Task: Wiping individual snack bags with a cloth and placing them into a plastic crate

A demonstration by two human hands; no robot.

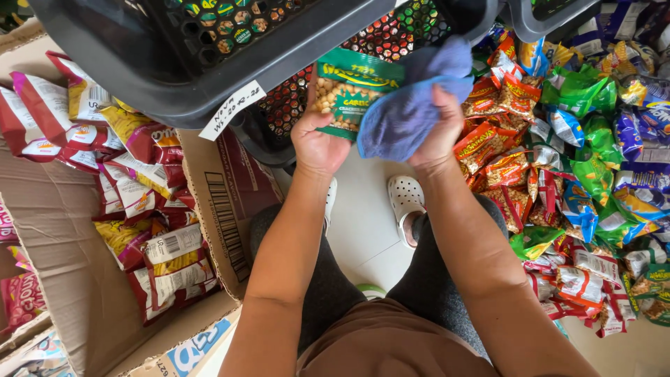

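Fingers of the left hand (317, 143) grip a green snack packet (352, 91) from below, while the right hand (436, 136) clutches a blue cloth (412, 105) against it. Black baskets (139, 63) sit beyond; a cardboard box (77, 279) of red packets (164, 258) lies left, and a snack pile (579, 153) lies right.

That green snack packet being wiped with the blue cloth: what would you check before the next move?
1. Green snack packet with a clear window held in left hand: ok.
2. Blue cloth gripped by right hand: ok.
3. Cloth touching the packet: ok.
4. Packet's back clean: cannot tell, hidden.
5. Room left in the open brown cardboard box: ok.
6. Bare floor by the white clog: ok.
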